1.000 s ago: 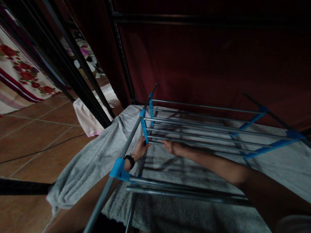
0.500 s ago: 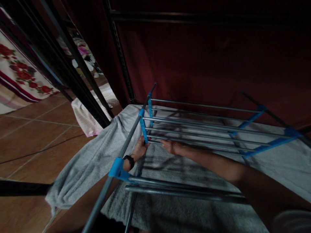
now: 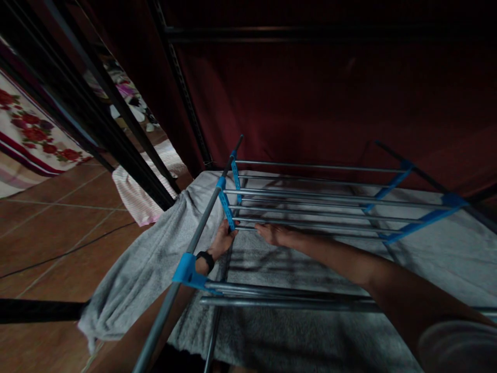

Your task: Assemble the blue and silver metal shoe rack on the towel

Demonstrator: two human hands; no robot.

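Note:
A rack of grey metal tubes [image 3: 295,210] with blue plastic connectors lies across a grey blanket. My left hand [image 3: 224,239], with a black watch on its wrist, is closed around the lower end of a blue slotted bracket [image 3: 225,206] at the rack's left side. My right hand [image 3: 269,234] pinches the lowest thin metal rod [image 3: 245,228] a short way right of that bracket. Closer to me, a blue corner connector [image 3: 190,272] sits on the long left pole [image 3: 204,220]. My fingertips are partly hidden behind the rod and bracket.
Loose metal tubes [image 3: 287,303] lie in front of my arms. The grey blanket [image 3: 128,290] hangs toward the tiled floor [image 3: 58,217]. Black metal posts [image 3: 128,150] stand at the left, and a dark red curtain [image 3: 303,103] closes off the back. A thin cable [image 3: 70,252] crosses the floor.
Both hands keep their hold at the bracket and the rod. The view has shifted slightly, and the rack's right end appears a little further left and higher.

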